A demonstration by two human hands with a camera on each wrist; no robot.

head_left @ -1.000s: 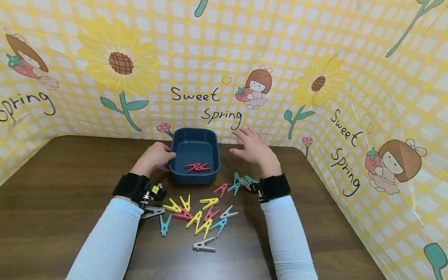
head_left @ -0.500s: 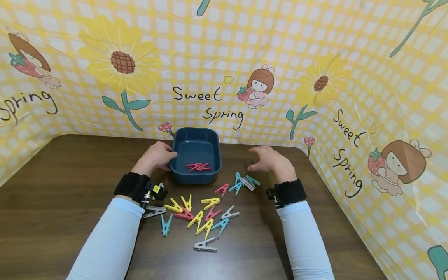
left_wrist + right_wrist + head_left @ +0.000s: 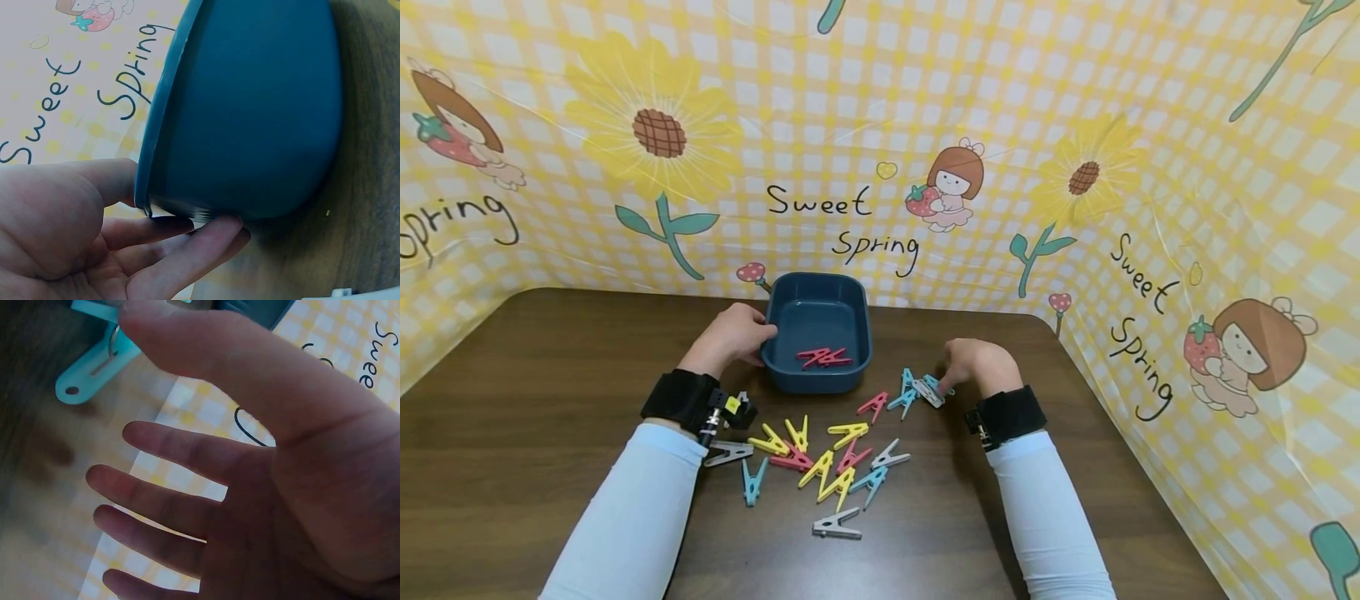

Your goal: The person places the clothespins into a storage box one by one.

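My left hand (image 3: 730, 337) holds the left side of a dark blue plastic bin (image 3: 816, 382). In the left wrist view its thumb lies at the rim and its fingers (image 3: 187, 256) lie against the outer wall. Red clothespins (image 3: 823, 358) lie inside the bin. To the right, my right hand (image 3: 987, 367) is over a small cluster of blue clothespins (image 3: 904, 400) with a grey clothespin (image 3: 928, 392) among them. The right wrist view shows its thumb at a light blue clothespin (image 3: 94, 372), contact unclear, while the other fingers (image 3: 169, 494) stay extended and spread.
Yellow (image 3: 818, 471), red, blue and grey clothespins lie scattered on the brown table (image 3: 550, 433) before the bin. One red clothespin (image 3: 873, 407) lies between bin and cluster. A yellow checked cloth (image 3: 820, 125) rises behind the table and along its sides.
My right hand moved right from beside the bin, then came down toward the viewer to the blue and grey clothespins. My left hand and the bin stayed in place.
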